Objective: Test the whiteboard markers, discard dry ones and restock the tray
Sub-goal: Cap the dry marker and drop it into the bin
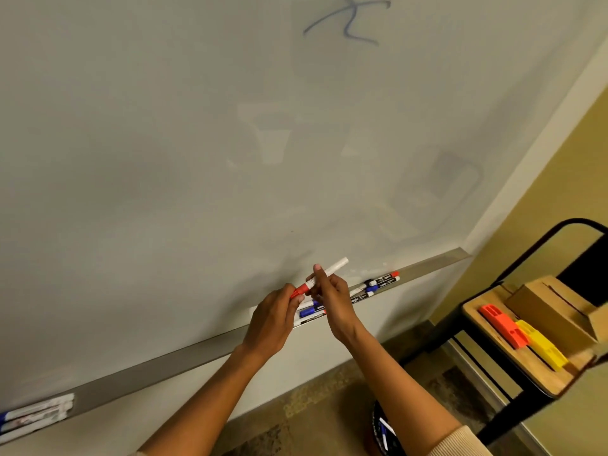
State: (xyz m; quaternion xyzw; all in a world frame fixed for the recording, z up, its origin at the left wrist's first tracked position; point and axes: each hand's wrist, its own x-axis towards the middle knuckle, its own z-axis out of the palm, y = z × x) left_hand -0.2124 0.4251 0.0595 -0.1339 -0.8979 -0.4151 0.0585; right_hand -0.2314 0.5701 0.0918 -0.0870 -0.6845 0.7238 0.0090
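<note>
A: While the two hands met just above the tray [427, 263], what were they doing with that red marker [324, 274]?

B: The left hand [273, 319] pinched the red cap end with curled fingers [297, 297], and the right hand [330, 296] gripped the white barrel a little higher up. I'd judge they held it that way to pull the cap off or push it back on; which of the two, I couldn't tell.

A: Why so close to the board?

B: It kept the tip near the whiteboard [164, 143] for a test stroke. A blue scribble [348, 21] sat high on the board, well above the hands.

A: And the other markers?

B: A cluster of them [375, 286] lay in the tray right behind the hands, and a few more [36, 413] lay at its far left end.

A: Was there room to move?

B: Plenty of bare board above and to the left. On the right, a chair [513, 366] carrying a cardboard box [552, 304] and orange and yellow erasers [523, 337] stood near the tray's end. Below the right forearm sat a dark bin [381, 429] with markers inside, probably for dry ones.
</note>
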